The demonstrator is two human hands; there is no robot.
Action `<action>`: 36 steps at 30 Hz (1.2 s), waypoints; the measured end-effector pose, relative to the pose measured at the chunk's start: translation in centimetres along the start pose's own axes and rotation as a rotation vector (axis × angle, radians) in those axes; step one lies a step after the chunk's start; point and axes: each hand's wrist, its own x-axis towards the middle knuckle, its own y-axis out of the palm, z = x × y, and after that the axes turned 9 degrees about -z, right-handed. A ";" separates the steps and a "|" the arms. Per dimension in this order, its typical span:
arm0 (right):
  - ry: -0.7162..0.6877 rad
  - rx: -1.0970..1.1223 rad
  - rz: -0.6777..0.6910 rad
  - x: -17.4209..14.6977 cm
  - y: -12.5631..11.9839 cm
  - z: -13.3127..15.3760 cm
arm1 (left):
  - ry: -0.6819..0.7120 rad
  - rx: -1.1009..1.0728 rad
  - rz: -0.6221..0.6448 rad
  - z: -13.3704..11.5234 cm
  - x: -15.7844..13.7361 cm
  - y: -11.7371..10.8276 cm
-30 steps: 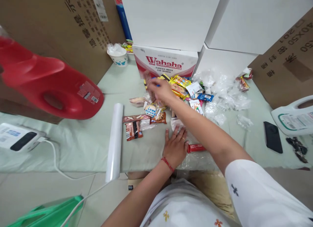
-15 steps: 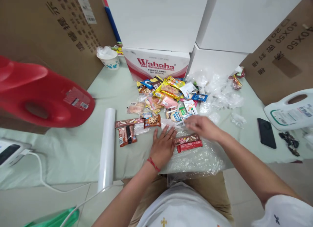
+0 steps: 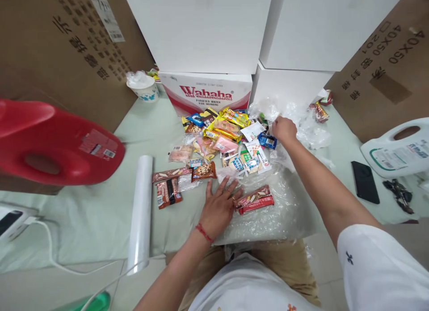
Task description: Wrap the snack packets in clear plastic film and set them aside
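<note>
My left hand (image 3: 219, 208) lies flat with its fingers spread, pressing on the table and the edge of a clear plastic sheet (image 3: 284, 212). Beside its fingertips are a brown wafer bar (image 3: 254, 198) and a red bar (image 3: 257, 205), side by side on the sheet. My right hand (image 3: 284, 131) reaches to the far right of a heap of wrapped snacks (image 3: 231, 132). Its fingers are closed at the edge of the crumpled clear plastic bags (image 3: 310, 125); what they pinch is hidden. Near it lies a small blue packet (image 3: 268, 141).
A white roll of film (image 3: 140, 212) stretches along the left front. A red jug (image 3: 67, 143) and a cardboard box stand left. The Wahaha carton (image 3: 208, 92) backs the heap. To the right are a black phone (image 3: 365, 182) and a white jug (image 3: 398, 148).
My right hand has moved away from me, from the heap's near edge to the plastic bags at its far right, and its fingers have closed. My left hand stays flat in place.
</note>
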 end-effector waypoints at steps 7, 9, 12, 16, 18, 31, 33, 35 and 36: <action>0.131 0.070 0.196 2.2 0.2 -0.5 | -0.024 0.015 -0.016 -0.4 0.1 -0.4; 0.103 0.105 0.178 1.7 -0.8 -1.4 | -0.039 0.020 -0.017 -0.4 0.0 -0.4; -0.076 0.276 0.064 -1.0 -4.2 -3.4 | -0.057 0.018 -0.004 -0.2 0.0 -0.3; -0.562 0.448 0.005 -8.0 -8.6 -4.0 | -0.071 0.013 0.015 -0.2 0.2 -0.1; -0.826 0.484 0.141 -12.2 -8.6 -3.0 | -0.079 0.015 0.017 -0.3 0.3 -0.1; -1.013 0.347 0.283 -23.7 -1.5 -4.3 | -0.152 0.010 -0.048 -0.9 0.6 0.5; -1.007 0.348 0.281 -22.8 -1.7 -4.3 | -0.149 -0.011 -0.066 -0.5 0.7 0.7; -0.990 0.401 0.252 -21.5 -2.3 -4.1 | -0.133 -0.054 -0.110 0.1 0.5 0.5; -0.962 0.452 0.213 -20.8 -2.8 -4.1 | -0.116 -0.083 -0.146 0.5 0.4 0.2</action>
